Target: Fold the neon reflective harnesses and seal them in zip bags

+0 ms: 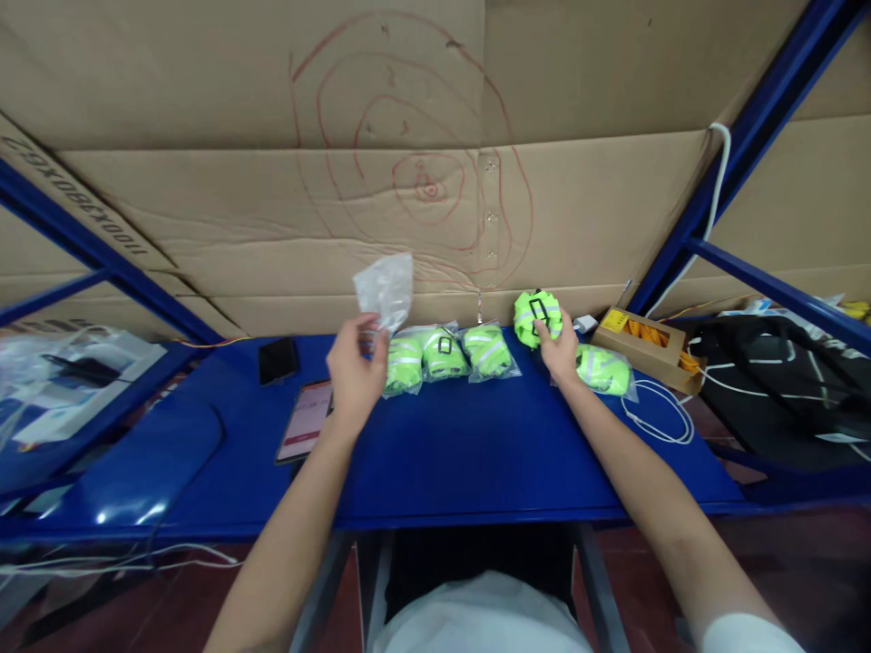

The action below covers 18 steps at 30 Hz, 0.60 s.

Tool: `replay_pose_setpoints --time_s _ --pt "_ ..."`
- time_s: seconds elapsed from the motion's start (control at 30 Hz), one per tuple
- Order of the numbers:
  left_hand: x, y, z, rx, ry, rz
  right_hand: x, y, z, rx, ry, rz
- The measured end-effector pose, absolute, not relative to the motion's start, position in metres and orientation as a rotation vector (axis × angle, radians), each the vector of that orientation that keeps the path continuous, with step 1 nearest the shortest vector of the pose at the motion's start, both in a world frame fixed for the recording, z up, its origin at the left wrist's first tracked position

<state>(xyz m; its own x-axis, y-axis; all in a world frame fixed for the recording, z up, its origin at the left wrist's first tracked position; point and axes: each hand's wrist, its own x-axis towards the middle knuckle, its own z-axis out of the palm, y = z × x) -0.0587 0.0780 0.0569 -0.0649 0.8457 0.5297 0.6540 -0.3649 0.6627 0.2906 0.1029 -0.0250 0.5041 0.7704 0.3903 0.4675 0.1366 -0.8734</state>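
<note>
My left hand (354, 367) is closed on an empty clear plastic bag (385, 288), held up above the blue table (476, 453). My right hand (559, 349) grips a rolled neon-green reflective vest (537, 316) with a black buckle, near the table's far edge. Between my hands, three bagged green vests (445, 354) lie in a row. Another bagged vest (603, 369) lies just right of my right hand.
A black phone (278, 359) and a tablet with a lit screen (306, 420) lie left of my left hand. An open cardboard box with orange items (646, 347) and a white cable (660, 413) sit at the right. Cardboard sheets form the back wall.
</note>
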Motion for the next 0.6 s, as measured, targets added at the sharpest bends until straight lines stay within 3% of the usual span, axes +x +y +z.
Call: replay_pose_setpoints --time_s 0.2,0.33,0.6 --pt "-0.015 0.09 0.032 1.987 1.338 1.229 0.266 0.093 -0.006 -1.17 -1.089 0.748" --pt "0.003 0.077 0.017 1.795 1.031 1.11 0.239 0.072 -0.009 -1.073 -1.195 0.87" --pt "-0.001 0.071 0.002 1.131 0.65 0.915 0.217 0.031 -0.014 -1.2 -1.608 0.497"
